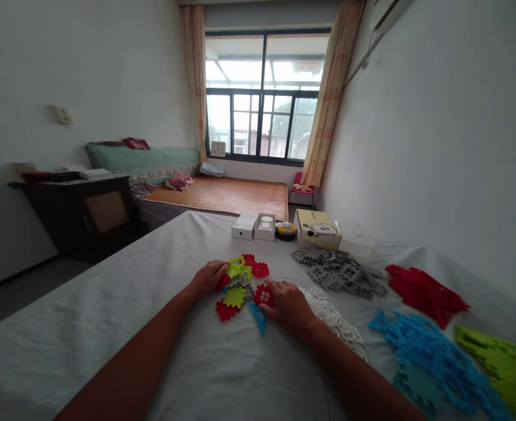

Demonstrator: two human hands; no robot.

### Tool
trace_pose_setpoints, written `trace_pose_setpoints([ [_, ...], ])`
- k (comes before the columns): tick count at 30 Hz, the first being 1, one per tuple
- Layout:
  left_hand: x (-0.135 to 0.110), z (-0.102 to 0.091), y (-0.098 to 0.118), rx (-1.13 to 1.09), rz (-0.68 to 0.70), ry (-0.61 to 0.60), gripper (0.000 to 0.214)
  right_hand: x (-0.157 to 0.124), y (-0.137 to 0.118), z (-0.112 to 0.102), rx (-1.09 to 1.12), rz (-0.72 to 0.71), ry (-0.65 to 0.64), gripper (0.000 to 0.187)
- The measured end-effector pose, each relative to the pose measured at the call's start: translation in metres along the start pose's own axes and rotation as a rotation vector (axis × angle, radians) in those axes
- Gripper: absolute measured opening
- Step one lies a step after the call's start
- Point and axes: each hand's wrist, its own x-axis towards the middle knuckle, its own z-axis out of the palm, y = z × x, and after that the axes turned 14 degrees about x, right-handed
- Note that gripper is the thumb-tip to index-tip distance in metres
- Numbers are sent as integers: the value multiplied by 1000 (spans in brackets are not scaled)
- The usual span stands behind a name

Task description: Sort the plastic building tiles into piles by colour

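Observation:
Several flat, tooth-edged plastic building pieces lie in a cluster on the sheet, including a yellow-green piece (234, 297), a red piece (227, 311) and a blue piece (258, 319). At the cluster's left edge, my left hand (209, 277) has its fingers curled over a red piece (222, 284), which they partly cover. On the right, my right hand (289, 303) grips a red piece with a window pattern (263, 294) between thumb and fingers. A grey piece (245, 285) shows between the hands. Which pieces are joined is too small to tell.
White cord-like loops (328, 313) lie beside my right forearm. Sorted piles of grey (345, 273), red (424, 292), blue (442, 356) and green pieces (498, 362) spread rightward. Behind stand white boxes (244, 226), a round black-and-yellow tin (286, 230) and a yellow cartoon box (318, 230).

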Motion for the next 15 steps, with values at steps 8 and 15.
trace_pose_setpoints([
  [8,2,-2,-7,-23,8,-33,52,-9,-18,-23,49,-27,142,39],
  [15,5,1,-14,-20,-15,-35,54,-64,68,-124,-86,206,210,36],
])
